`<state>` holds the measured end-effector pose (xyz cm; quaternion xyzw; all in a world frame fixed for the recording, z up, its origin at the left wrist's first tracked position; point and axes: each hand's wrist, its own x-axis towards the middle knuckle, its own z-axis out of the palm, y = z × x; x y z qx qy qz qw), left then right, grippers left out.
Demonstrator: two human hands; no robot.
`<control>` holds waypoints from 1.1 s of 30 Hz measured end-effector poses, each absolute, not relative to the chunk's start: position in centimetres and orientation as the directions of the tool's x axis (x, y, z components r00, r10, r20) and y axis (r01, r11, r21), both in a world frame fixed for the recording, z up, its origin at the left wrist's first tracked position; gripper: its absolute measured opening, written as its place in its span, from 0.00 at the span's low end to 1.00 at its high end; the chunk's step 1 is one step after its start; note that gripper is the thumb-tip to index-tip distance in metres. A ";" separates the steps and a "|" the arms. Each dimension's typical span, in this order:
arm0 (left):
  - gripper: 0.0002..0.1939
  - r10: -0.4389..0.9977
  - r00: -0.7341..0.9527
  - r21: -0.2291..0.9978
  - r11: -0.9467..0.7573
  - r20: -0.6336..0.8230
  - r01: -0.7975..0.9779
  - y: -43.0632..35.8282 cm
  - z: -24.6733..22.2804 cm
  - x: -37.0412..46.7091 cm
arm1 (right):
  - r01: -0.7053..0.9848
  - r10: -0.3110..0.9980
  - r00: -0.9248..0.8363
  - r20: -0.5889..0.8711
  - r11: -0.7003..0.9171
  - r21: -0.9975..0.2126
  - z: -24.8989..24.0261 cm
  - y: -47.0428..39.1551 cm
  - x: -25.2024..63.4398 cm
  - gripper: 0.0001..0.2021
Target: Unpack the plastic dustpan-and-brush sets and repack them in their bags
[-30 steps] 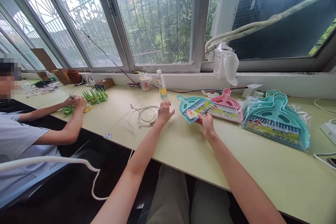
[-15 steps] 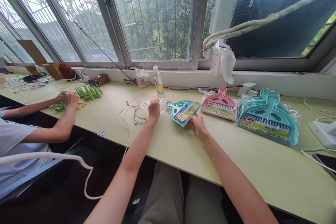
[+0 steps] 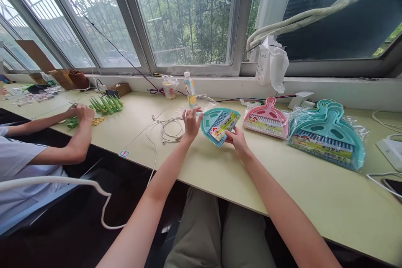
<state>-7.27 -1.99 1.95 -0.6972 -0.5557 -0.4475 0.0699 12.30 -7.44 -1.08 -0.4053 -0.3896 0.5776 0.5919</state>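
A small turquoise dustpan [image 3: 205, 127] with a brush and a printed card on its front is held tilted above the table. My right hand [image 3: 238, 142] grips its lower right edge, thumb over the card. At the handle end is my left hand [image 3: 191, 123], its fingers curled about the handle, which they mostly hide. Crumpled clear plastic film [image 3: 205, 99] lies just behind my left hand. Right of the dustpan rests a pink dustpan set [image 3: 269, 115] in clear wrapping, and beyond it a stack of turquoise dustpan sets [image 3: 336, 130], also wrapped.
A drink bottle [image 3: 190, 90] and a bagged cup [image 3: 170, 88] stand by the window ledge. A coiled white cable [image 3: 171, 130] lies left of my left hand. Farther left, a co-worker's hands [image 3: 82, 113] handle green pieces. A white device [image 3: 391, 153] sits far right.
My left hand has moved from the clear film to the dustpan's handle, its fingers loosening from a pinch. The dustpan has turned slightly and come more upright. The view has shifted slightly.
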 end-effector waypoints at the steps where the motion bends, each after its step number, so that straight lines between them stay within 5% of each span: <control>1: 0.18 0.689 -0.082 0.422 -0.341 0.720 0.840 -2.1 2.1 -7.2 | -0.380 0.999 0.039 0.000 0.015 -0.925 -1.1 -7.4 12.3 0.21; 4: 0.29 0.554 -0.427 0.589 -0.147 0.715 0.795 -2.0 2.5 -7.5 | -0.404 0.997 0.064 0.039 0.061 -0.913 -1.1 -7.4 12.4 0.21; 6: 0.37 0.467 -0.660 0.761 -0.046 0.589 0.647 -1.5 2.8 -8.2 | -0.412 0.995 0.075 0.063 0.089 -0.907 -1.1 -7.4 12.5 0.21; 8: 0.39 0.547 -0.738 0.893 -0.042 0.396 0.448 -0.8 3.0 -9.3 | -0.417 0.994 0.080 0.076 0.103 -0.903 -1.0 -7.5 12.5 0.21; 11: 0.35 0.922 -0.327 0.974 -0.166 0.208 0.152 0.1 3.0 -10.6 | -0.418 0.993 0.080 0.086 0.111 -0.901 -0.9 -7.6 12.5 0.22; 14: 0.31 0.978 0.061 0.978 -0.192 0.198 -0.086 0.3 2.8 -10.6 | -0.418 0.993 0.079 0.087 0.112 -0.902 -0.9 -7.7 12.3 0.22; 24: 0.29 0.964 0.242 0.973 -0.055 0.110 -0.223 -0.4 2.4 -8.9 | -0.415 0.996 0.070 0.061 0.084 -0.906 -0.5 -8.0 11.9 0.18; 33: 0.22 0.873 0.485 0.993 0.092 -0.045 -0.074 -1.4 2.1 -8.8 | -0.469 0.985 0.144 0.090 0.148 -0.871 -0.5 -8.3 11.6 0.19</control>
